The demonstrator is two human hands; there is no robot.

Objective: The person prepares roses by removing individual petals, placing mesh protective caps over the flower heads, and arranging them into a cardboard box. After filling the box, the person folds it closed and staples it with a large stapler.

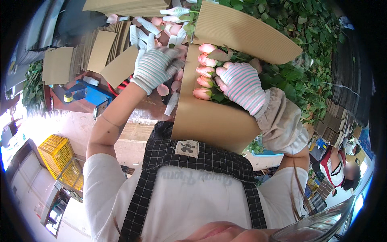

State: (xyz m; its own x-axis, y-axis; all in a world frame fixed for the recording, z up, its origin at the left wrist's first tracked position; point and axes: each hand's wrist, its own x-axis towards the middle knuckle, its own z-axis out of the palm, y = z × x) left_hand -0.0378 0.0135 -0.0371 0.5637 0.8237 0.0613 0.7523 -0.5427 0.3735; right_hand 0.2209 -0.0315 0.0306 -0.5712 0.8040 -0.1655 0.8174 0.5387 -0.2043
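Observation:
My left hand [158, 68], in a striped knit glove, is over loose pink petals [163, 89] and white foam net sleeves [148, 25]. Its fingers are motion-blurred, so whether they hold anything is unclear. My right hand [240, 84], in a similar glove, has its thumb and fingertips closed around the green just behind a row of pink roses [205, 72]. Several rose heads point left in a column. They lie on a brown corrugated cardboard sheet [211, 121], whose far flap [242, 30] stands raised beyond them. The stems are partly hidden under the right hand.
Cardboard pieces [102, 50] stand stacked at left, near a blue tool [96, 95] on the brown table [145, 107]. Leafy stems [302, 78] are heaped at right. Yellow crates [57, 154] stand lower left. Another person [332, 166] is at far right.

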